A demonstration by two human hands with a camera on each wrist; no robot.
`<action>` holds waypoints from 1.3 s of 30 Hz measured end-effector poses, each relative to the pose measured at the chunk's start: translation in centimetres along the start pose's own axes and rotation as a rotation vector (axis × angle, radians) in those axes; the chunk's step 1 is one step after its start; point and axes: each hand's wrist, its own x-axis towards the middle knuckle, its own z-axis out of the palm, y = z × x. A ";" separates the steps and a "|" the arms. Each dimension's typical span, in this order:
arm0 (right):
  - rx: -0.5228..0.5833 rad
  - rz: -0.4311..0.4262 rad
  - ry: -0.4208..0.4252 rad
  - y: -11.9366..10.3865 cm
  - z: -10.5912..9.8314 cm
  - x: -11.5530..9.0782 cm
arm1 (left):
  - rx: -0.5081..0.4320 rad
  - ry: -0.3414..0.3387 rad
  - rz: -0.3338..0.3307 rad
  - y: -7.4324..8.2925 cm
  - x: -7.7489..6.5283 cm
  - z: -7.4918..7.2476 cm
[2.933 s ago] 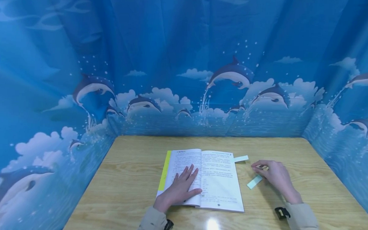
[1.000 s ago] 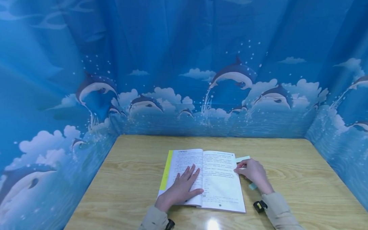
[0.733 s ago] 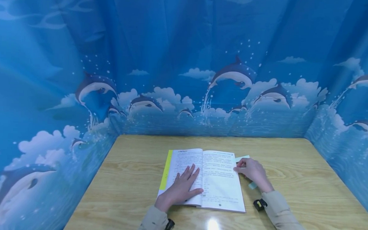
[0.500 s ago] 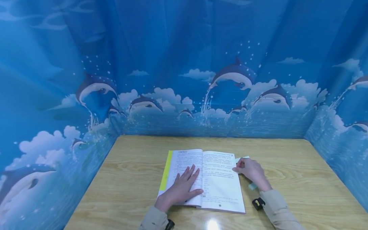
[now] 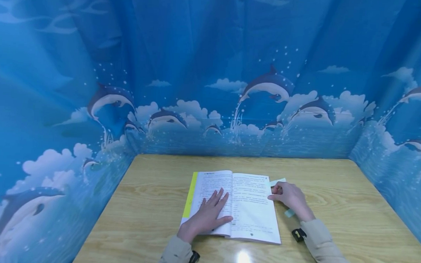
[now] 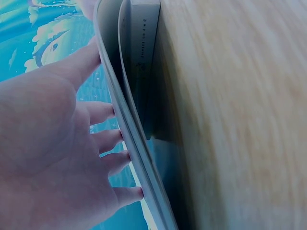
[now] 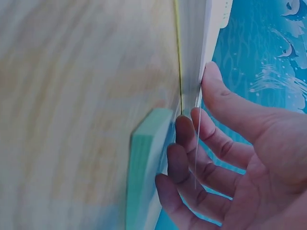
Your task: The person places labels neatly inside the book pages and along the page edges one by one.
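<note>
An open book (image 5: 253,214) with printed pages lies on the table. My left hand (image 5: 207,214) rests flat on its left page, fingers spread; in the left wrist view the fingers reach over the cover edge. At the right page edge, my right hand (image 5: 291,196) pinches a thin sticky note (image 7: 197,148), seen edge-on in the right wrist view, with the thumb on top of the page and fingertips below. A pale strip note (image 5: 277,181) juts from the book's upper right edge. The green sticky-note pad (image 7: 144,167) lies beside the book, partly hidden by my right hand in the head view.
The wooden table (image 5: 152,191) extends around the book on all sides. Behind it hangs a blue curtain (image 5: 212,69) printed with dolphins. Black straps with cameras (image 5: 299,235) sit at both wrists.
My right hand has moved left from the sticky-note pad to the book's right edge, carrying a note, and has shifted only slightly over the last second. The left hand stays put.
</note>
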 end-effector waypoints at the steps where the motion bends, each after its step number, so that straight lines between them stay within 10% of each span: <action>1: -0.001 0.000 0.004 0.1 0.0 -0.1 | -0.003 0.002 0.002 0.0 0.0 0.0; 25: -0.174 -0.069 0.239 2.1 -2.8 -6.0 | 0.005 -0.002 0.004 -0.2 0.1 0.1; 39: -0.328 0.002 0.040 1.2 -1.9 -6.9 | 0.003 -0.016 -0.008 0.0 0.1 0.0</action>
